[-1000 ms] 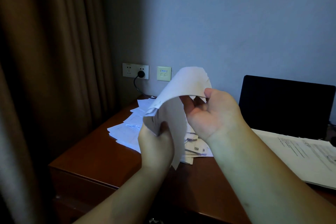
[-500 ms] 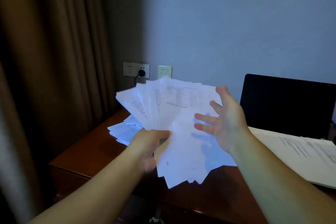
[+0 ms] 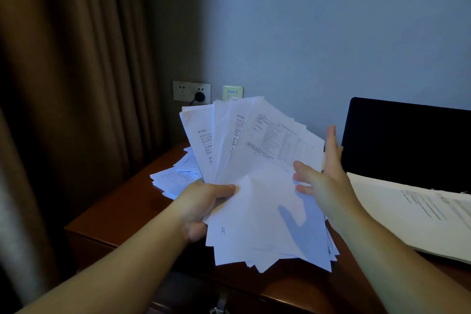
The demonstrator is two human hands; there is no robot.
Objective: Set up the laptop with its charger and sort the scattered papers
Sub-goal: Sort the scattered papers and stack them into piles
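Observation:
My left hand [image 3: 204, 201] grips a fanned bundle of white printed sheets [image 3: 260, 166] by its left edge, held above the desk. Straight fingers of my right hand [image 3: 323, 178] lie against the bundle's right edge. More loose papers [image 3: 173, 178] lie in a heap on the desk behind my left hand. At the right stands the open black laptop [image 3: 407, 143] with a dark screen. A separate stack of printed pages [image 3: 418, 214] lies over its base. A black plug [image 3: 199, 96] sits in the wall socket.
The brown wooden desk [image 3: 122, 214] ends at its left edge near a brown curtain [image 3: 71, 109]. A small switch plate [image 3: 233, 92] is on the grey wall beside the socket. A drawer handle [image 3: 219, 306] shows below the desk front.
The curled bundle has been spread into a fan. My right hand let go of its top edge, opened, and now rests flat at the fan's right side.

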